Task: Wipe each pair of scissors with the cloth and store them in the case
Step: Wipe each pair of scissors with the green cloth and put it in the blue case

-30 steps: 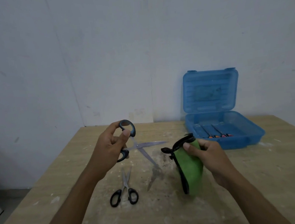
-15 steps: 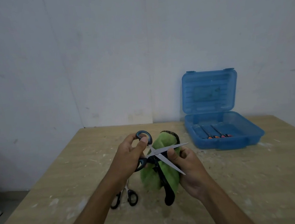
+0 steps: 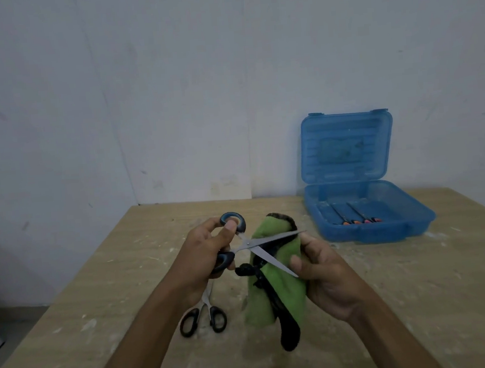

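My left hand [image 3: 209,251] grips the blue-black handles of a pair of scissors [image 3: 254,246], held above the table with the blades spread apart. My right hand [image 3: 322,276] holds a green cloth with black trim [image 3: 276,286] behind the blades, its thumb by the lower blade. A second pair of scissors with black handles [image 3: 203,318] lies on the table under my left wrist. The blue case [image 3: 415,224] stands open at the back right with several orange-handled tools inside.
The wooden table [image 3: 421,300] is speckled with white paint marks. A pale wall rises right behind it. The table's left edge drops off to a grey floor.
The scissors and the cloth came together from apart a second ago. Since half a second ago, my right thumb has slid along the lower blade toward its tip.
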